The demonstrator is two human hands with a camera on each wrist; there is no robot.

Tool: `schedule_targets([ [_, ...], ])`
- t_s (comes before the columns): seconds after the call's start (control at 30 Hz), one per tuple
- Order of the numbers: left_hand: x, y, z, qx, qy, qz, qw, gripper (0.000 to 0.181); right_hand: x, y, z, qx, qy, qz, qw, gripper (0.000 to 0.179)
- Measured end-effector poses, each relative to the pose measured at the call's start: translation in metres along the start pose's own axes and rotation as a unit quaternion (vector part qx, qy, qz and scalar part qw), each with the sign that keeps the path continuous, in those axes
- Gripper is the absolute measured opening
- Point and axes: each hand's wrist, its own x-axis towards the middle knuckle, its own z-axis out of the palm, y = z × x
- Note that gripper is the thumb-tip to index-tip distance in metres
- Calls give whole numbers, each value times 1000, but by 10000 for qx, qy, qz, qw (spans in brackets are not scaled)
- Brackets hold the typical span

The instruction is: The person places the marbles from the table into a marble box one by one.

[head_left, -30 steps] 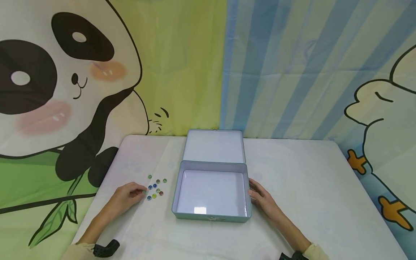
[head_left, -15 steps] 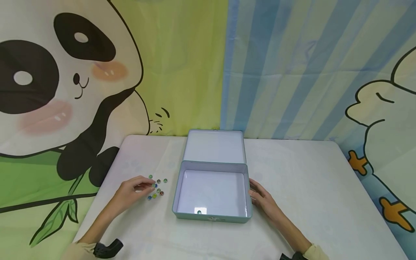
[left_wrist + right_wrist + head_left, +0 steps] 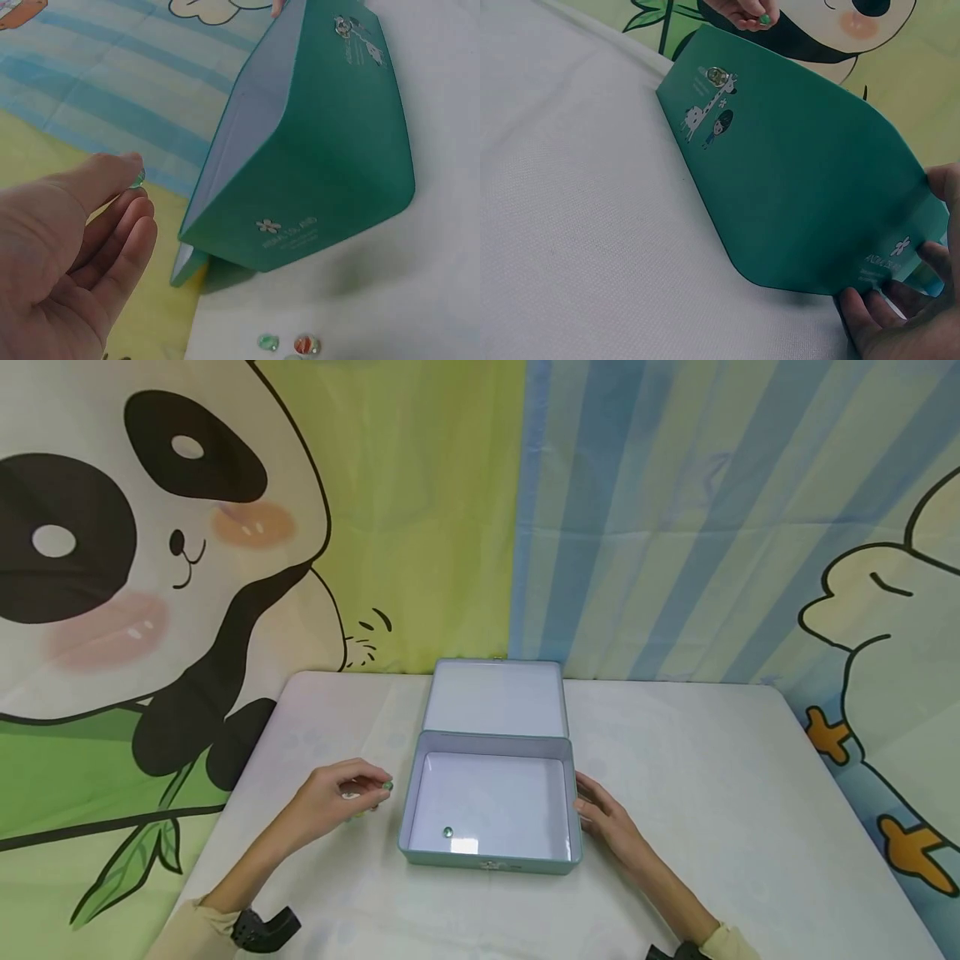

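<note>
My left hand [image 3: 337, 799] pinches a green glass marble [image 3: 387, 786] between thumb and fingertips, just left of the box and above the table. The same marble [image 3: 138, 178] shows at the fingertips in the left wrist view. An open-lidded green tin box [image 3: 490, 865] stands mid-table, its lid [image 3: 495, 697] laid back behind it. One marble [image 3: 447, 832] lies inside near the front left. My right hand [image 3: 611, 827] rests against the box's right wall; in the right wrist view its thumb is near the upper edge and its fingers [image 3: 859, 311] touch lower down.
On the white table [image 3: 690, 777], loose marbles lie left of the box, mostly hidden by my left hand in the head view. A red-streaked marble [image 3: 307, 345] and a green marble [image 3: 268, 342] show in the left wrist view. A printed curtain [image 3: 637, 510] hangs behind the table.
A marble has appeared in the box and rolled left and back. My left hand has moved right from the loose marbles, carrying the green marble. My right hand has stayed at the box.
</note>
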Motion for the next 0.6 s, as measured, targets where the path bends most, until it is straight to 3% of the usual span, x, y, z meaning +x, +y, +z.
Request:
schedule_targets([
  [0.2, 19, 13, 7, 66, -356, 155, 9992, 18, 0, 0, 0, -12, -8, -39, 10000, 59],
  [0.33, 33, 20, 15, -21, -742, 440, 9963, 16, -1, 0, 0, 26, -117, -48, 9999, 60],
  [0.6, 74, 39, 40, 114, -1639, 1017, 9812, 14, -2, -1, 0, 51, -40, -18, 10000, 59],
])
